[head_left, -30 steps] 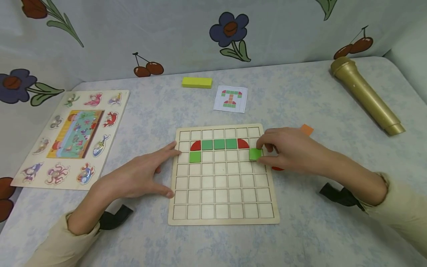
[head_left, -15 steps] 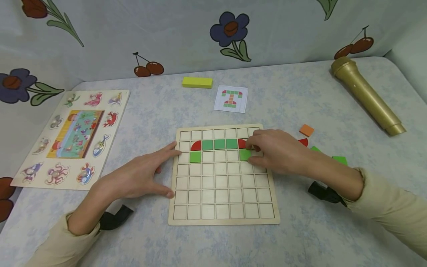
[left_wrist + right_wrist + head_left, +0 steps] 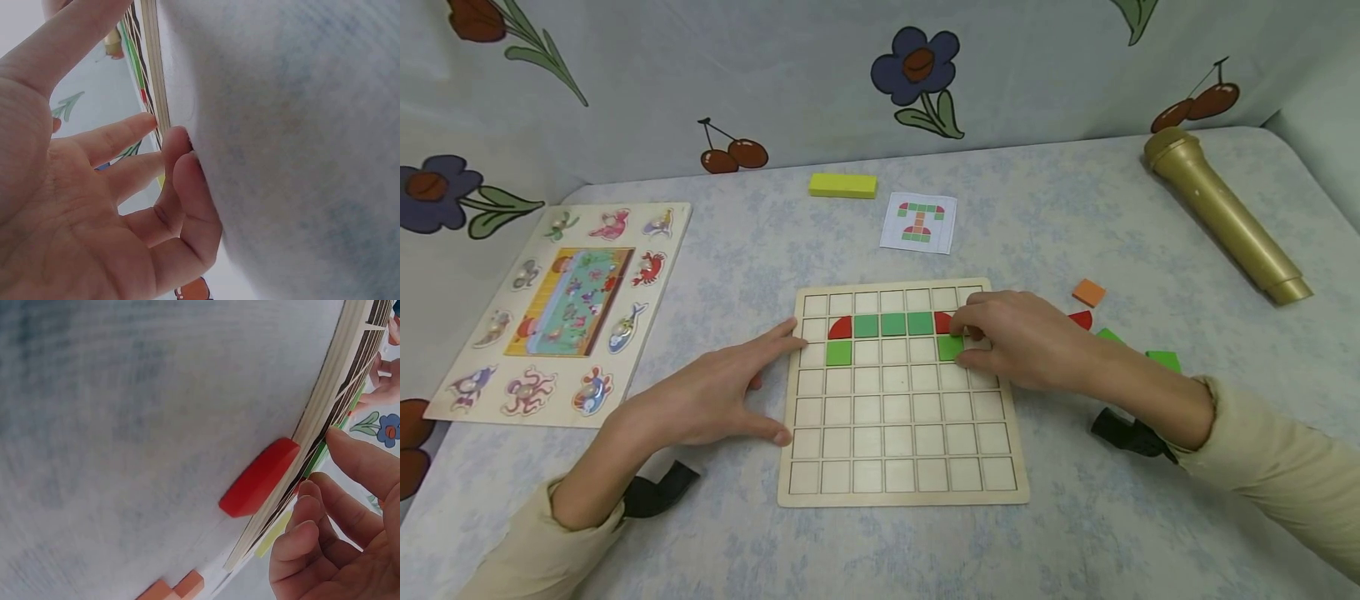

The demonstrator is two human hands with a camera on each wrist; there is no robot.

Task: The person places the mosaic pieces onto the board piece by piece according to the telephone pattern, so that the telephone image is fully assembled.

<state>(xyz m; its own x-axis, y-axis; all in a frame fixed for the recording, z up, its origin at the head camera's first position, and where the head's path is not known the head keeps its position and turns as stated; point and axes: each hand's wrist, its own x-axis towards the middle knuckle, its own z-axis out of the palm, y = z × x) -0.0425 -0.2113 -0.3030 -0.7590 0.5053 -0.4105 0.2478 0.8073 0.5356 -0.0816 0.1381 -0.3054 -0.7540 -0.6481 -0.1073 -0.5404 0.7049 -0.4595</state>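
Note:
A wooden grid board [image 3: 895, 442] lies in the middle of the head view. My left hand [image 3: 707, 396] touches its left edge, fingers spread and thumb apart. A green square tile [image 3: 951, 347] sits at a cell in the second row of pieces, on the right, pinched between my right hand's [image 3: 1026, 342] thumb and fingertips. Just above that tile, a red quarter-round piece [image 3: 943, 322] is partly covered by the fingers. Three darker green squares [image 3: 892, 324] fill the middle of the upper row, with another red quarter-round [image 3: 841, 327] to their left. Below it lies a light green square [image 3: 838, 352].
A card with a T-shaped pattern [image 3: 917, 223] and a yellow block [image 3: 842, 186] lie behind the board. Right of it are an orange square [image 3: 1089, 292], a red piece [image 3: 1082, 319] and green pieces [image 3: 1164, 361]. A gold microphone [image 3: 1232, 221] and sea-animal puzzle [image 3: 567, 392] flank them.
My right hand has moved left, bringing the green square from the board's right column to the cell under the right red piece. For the last half second it has barely moved. The left hand stays put.

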